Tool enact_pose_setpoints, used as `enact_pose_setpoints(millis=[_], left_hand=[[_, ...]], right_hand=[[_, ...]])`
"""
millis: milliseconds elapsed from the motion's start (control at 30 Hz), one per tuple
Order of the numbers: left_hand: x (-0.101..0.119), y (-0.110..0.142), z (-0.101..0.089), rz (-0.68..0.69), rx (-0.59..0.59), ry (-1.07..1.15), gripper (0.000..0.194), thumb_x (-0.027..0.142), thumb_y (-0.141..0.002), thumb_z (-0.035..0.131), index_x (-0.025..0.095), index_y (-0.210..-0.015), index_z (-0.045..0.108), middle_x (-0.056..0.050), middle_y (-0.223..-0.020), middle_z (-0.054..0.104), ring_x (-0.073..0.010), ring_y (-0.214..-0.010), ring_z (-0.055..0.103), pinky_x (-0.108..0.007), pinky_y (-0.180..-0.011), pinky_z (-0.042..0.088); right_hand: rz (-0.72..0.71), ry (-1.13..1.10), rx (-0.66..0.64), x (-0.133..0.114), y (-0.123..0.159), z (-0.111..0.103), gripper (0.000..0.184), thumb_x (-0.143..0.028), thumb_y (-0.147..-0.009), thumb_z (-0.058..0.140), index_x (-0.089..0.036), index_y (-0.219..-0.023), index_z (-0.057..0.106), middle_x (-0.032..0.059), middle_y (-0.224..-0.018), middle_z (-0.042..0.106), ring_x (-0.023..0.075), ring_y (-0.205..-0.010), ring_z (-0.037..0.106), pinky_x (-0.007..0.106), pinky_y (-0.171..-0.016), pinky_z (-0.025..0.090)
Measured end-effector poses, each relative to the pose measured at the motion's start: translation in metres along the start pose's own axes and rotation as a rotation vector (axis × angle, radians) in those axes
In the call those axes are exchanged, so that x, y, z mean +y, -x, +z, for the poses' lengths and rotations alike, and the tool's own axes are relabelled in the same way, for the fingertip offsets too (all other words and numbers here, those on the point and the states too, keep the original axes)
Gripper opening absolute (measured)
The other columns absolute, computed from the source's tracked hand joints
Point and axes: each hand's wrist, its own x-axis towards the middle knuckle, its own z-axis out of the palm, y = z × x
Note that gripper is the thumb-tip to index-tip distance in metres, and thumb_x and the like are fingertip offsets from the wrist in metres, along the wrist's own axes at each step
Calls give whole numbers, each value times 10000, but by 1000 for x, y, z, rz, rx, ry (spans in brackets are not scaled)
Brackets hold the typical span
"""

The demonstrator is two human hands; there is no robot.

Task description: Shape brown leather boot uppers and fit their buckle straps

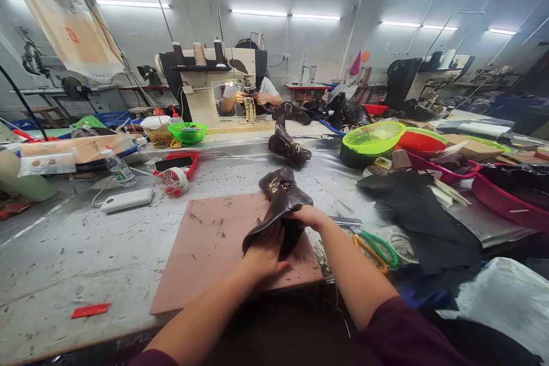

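A dark brown leather boot upper [278,203] with a gold buckle lies over the far right part of a pinkish board, its shaft opening towards me. My left hand [263,254] reaches into that opening, its fingers against the leather and its thumb apart. My right hand [309,217] grips the right edge of the shaft, fingertips partly hidden. Just beyond, a second boot upper [288,146] with a similar buckle rests on the table. The pinkish board [206,251] lies beneath my left hand.
Green-and-orange-handled scissors [377,251] and black material pieces [422,217] lie to the right. Baskets [373,140] stand behind them. A white power bank [127,200], a bottle [118,167] and a red tray [189,166] are left. Across the table, a person works at a sewing machine [201,86].
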Motion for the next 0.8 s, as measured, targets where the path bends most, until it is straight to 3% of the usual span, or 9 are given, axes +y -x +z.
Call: enact_pose_setpoints(millis=[167, 267, 333, 400, 500, 600, 667, 800], left_hand=[[-4, 9, 0, -8, 15, -2, 807, 513, -744, 532, -20, -1303, 299, -264, -1359, 314, -351, -1273, 269, -470, -1029, 268], [-6, 16, 3, 88, 65, -112, 586, 383, -805, 473, -8, -1237, 412, -256, -1293, 419, -346, -1205, 391, -462, -959, 363], [-7, 20, 5, 203, 83, -212, 399, 211, -819, 413, -9, -1137, 512, -262, -1190, 518, -331, -1109, 497, -436, -871, 435], [-11, 26, 6, 278, 88, -261, 339, 101, -791, 377, -5, -1051, 567, -262, -1079, 587, -311, -992, 576, -408, -770, 481], [-18, 36, 7, 319, 89, -260, 303, 88, -776, 386, 27, -983, 599, -240, -984, 629, -292, -911, 607, -394, -711, 492], [-19, 43, 6, 400, 91, -237, 255, 135, -761, 447, 46, -931, 615, -231, -1042, 610, -299, -988, 570, -403, -788, 468], [-14, 44, 1, 363, 42, -189, 234, 155, -744, 480, 62, -910, 616, -220, -1145, 561, -297, -1032, 542, -387, -814, 459], [2, 39, -16, 106, -84, -56, 252, 260, -765, 495, 110, -943, 592, -162, -1136, 570, -264, -970, 558, -368, -799, 463]], right_hand=[[162, -66, -69, 1, 11, 1, 215, -231, -803, 471, -107, -902, 616, 82, -793, 660, 146, -620, 602, 245, -519, 502], [187, -47, -56, 3, 12, 4, 203, -229, -764, 543, -111, -914, 612, 69, -763, 651, 141, -584, 585, 243, -507, 491], [176, -21, -41, 3, 13, 6, 238, -215, -721, 609, -121, -939, 611, 63, -780, 653, 141, -599, 582, 238, -522, 484], [154, 1, -33, 4, 14, 8, 265, -206, -715, 624, -122, -966, 608, 65, -816, 658, 141, -639, 590, 232, -551, 482], [114, 44, -30, 4, 17, 14, 268, -228, -743, 604, -128, -992, 606, 62, -860, 665, 146, -701, 603, 233, -592, 481], [69, 145, 11, 7, 20, 25, 263, -198, -679, 659, -134, -933, 633, 69, -868, 667, 184, -787, 601, 260, -661, 464], [43, 227, 62, 10, 24, 33, 253, -161, -639, 676, -119, -886, 644, 97, -876, 662, 223, -841, 591, 288, -707, 445], [-8, 318, 135, 13, 27, 39, 370, -174, -652, 652, -89, -1008, 595, 146, -966, 641, 259, -902, 584, 314, -740, 440]])
